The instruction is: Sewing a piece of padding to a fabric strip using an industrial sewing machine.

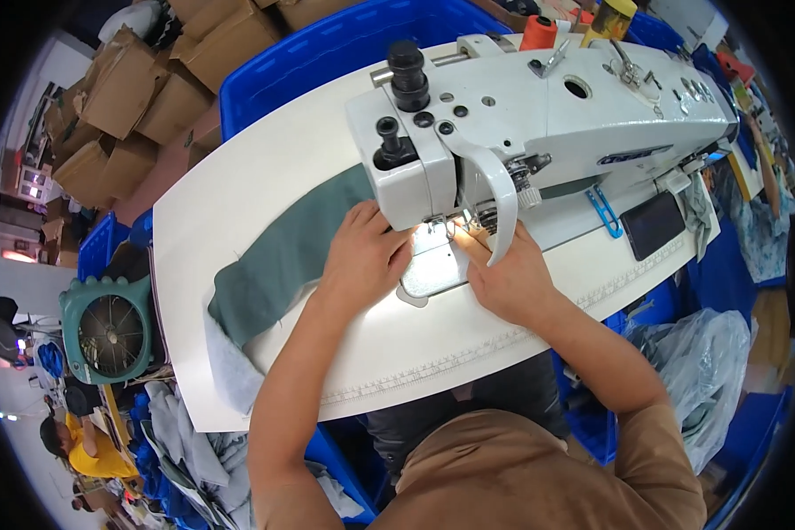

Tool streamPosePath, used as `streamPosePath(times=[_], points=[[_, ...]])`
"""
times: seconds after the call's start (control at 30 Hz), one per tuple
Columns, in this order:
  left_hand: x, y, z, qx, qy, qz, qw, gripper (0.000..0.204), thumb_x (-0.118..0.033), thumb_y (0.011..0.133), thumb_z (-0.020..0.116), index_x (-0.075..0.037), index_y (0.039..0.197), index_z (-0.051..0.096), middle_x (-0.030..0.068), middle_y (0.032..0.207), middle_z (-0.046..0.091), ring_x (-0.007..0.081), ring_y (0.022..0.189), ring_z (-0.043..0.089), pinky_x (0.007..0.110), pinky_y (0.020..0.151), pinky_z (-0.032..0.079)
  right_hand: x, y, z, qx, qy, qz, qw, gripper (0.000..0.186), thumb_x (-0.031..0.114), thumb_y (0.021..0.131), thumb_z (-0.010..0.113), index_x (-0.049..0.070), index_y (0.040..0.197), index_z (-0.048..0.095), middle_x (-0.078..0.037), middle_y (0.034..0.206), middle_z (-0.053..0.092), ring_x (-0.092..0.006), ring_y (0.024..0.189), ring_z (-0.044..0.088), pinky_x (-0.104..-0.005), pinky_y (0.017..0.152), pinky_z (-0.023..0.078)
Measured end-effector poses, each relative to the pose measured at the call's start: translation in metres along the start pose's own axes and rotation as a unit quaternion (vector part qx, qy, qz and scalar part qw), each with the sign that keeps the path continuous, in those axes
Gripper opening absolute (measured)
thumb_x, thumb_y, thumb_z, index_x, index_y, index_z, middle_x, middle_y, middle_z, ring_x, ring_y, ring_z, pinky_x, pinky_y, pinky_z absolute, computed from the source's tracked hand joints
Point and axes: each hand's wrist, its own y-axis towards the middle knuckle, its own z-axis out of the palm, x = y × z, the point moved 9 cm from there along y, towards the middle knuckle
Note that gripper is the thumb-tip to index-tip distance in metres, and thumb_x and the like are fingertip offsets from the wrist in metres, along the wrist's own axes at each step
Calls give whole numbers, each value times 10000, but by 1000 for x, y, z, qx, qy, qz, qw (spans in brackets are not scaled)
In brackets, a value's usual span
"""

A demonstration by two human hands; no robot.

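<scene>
A white sewing machine (583, 132) stands on a pale table, its needle area lit above a shiny metal plate (433, 265). A strip of dark green fabric (274, 256) with a light grey underside curves from the machine head toward the table's left edge. My left hand (362, 252) is on the fabric's right end, left of the presser foot, its fingers bent and closed on the cloth. Close to the needle on the right is my right hand (512, 278), fingers drawn together. The machine's curved white arm (503, 203) partly covers those fingers; what they hold is hidden.
Blue thread snips (604, 212) and a dark phone (652, 226) lie right of my right hand. A printed ruler strip (415, 369) follows the near table edge. Behind the table is a blue bin (300, 66); a green fan (108, 331) stands at left.
</scene>
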Motion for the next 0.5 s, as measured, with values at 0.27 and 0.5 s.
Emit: streamPosePath(times=[0.27,0.5], points=[[-5,1,-3,-36,-11,21,999,181,-104,883,731,-27,1034,795,138,1232,715,360,1255,617,480,1097,468,-11,-6,-3,-62,33,23,997,330,105,912,656,4,1212,748,-231,1143,729,-384,1299,613,-511,1164,428],[-1,-3,5,-43,-8,3,999,203,-126,922,706,-29,1084,781,136,1293,706,350,1353,583,512,1182,418,-14,-5,-3,-86,57,29,994,238,114,928,686,-15,1114,759,-232,1174,712,-399,1252,623,-504,1096,473]])
